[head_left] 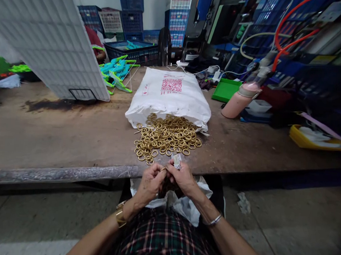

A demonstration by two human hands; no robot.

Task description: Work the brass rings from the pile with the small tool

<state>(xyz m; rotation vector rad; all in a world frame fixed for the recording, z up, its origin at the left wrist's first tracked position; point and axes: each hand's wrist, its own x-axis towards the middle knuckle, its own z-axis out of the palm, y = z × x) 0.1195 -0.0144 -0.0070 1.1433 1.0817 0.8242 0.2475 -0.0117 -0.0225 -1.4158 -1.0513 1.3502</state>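
Gold-brown rings (170, 137) spill from the open mouth of a white sack (172, 91) onto the brown table (101, 139). Just past the table's front edge, my left hand (152, 180) is closed, its thumb and fingers pinching what looks like a ring. My right hand (182, 175) meets it, closed on the same small piece, with a crumpled bit of clear and whitish material (176, 161) at its fingers. Beneath both hands a white bag (193, 208) lies open on my lap, with dark contents partly hidden by the hands.
A pale ribbed panel (60, 42) stands at the left, near cyan and green plastic parts (116, 73). To the right are a green tray (226, 89), a pink bottle (239, 102) and a yellow tray (315, 144). A person's arm (99, 55) shows behind the panel.
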